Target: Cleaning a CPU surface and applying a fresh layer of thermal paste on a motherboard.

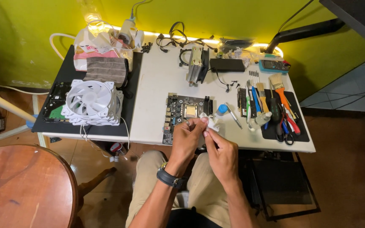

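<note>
Both of my hands are raised over the front edge of the white table (157,88), pinching a small crumpled white tissue (211,123) between them. My left hand (186,141) wears a dark watch on the wrist and grips the tissue's left side. My right hand (220,154) holds its lower right side. Directly behind my hands lies a dark motherboard (184,110) with a square processor socket in its middle. A small bottle with a blue cap (221,109) stands just right of the board.
White case fans (93,102) are stacked on a black mat at left, with a folded cloth and a plastic bag behind. Brushes, screwdrivers and pliers (275,109) lie on a dark mat at right. A metal cooler (196,63) and cables sit at the back. A round wooden table (22,185) stands lower left.
</note>
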